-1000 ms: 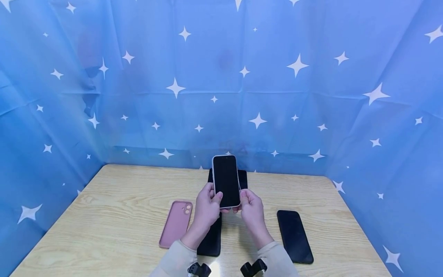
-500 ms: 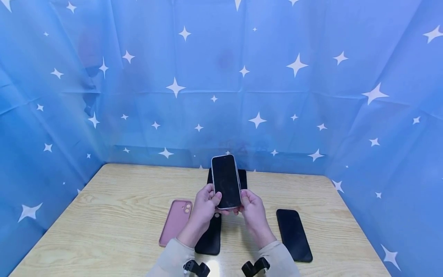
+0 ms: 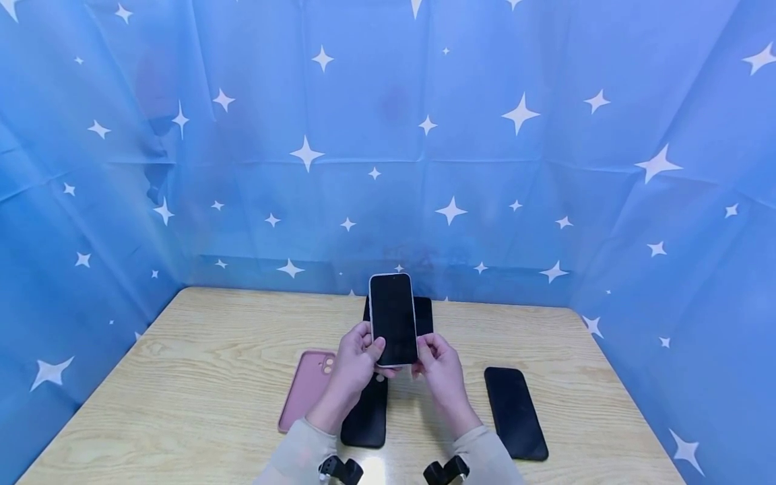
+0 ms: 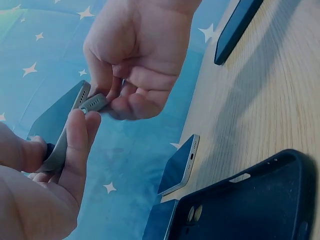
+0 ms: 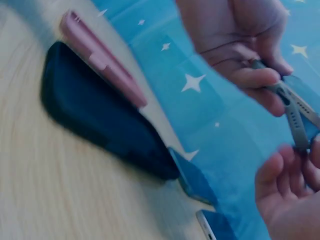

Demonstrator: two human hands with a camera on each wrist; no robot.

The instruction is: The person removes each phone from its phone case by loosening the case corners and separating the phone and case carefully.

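A dark-screened phone (image 3: 393, 316) is held up above the table, with a light grey case (image 4: 95, 102) around it. My left hand (image 3: 354, 360) grips its lower left side, thumb over the front edge and fingers behind. At the lower right corner, my right hand (image 3: 441, 367) pinches the case between thumb and fingers. In the right wrist view, the bottom strip of the case (image 5: 296, 127) stands away from the phone's edge, leaving a gap. The left wrist view also shows this loose corner at my right hand's fingertips.
A pink phone case (image 3: 306, 394) and a black phone case (image 3: 366, 414) lie on the wooden table (image 3: 212, 377) by my left forearm. Another dark phone (image 3: 516, 414) lies right of my right forearm. Behind the held phone, dark phones (image 3: 424, 313) lie near the blue star-patterned curtain (image 3: 388, 135).
The held phone has tilted slightly and straightened again, shifting a little left. My right hand's fingers have shifted slightly at the case's corner; the left hand keeps its grip.
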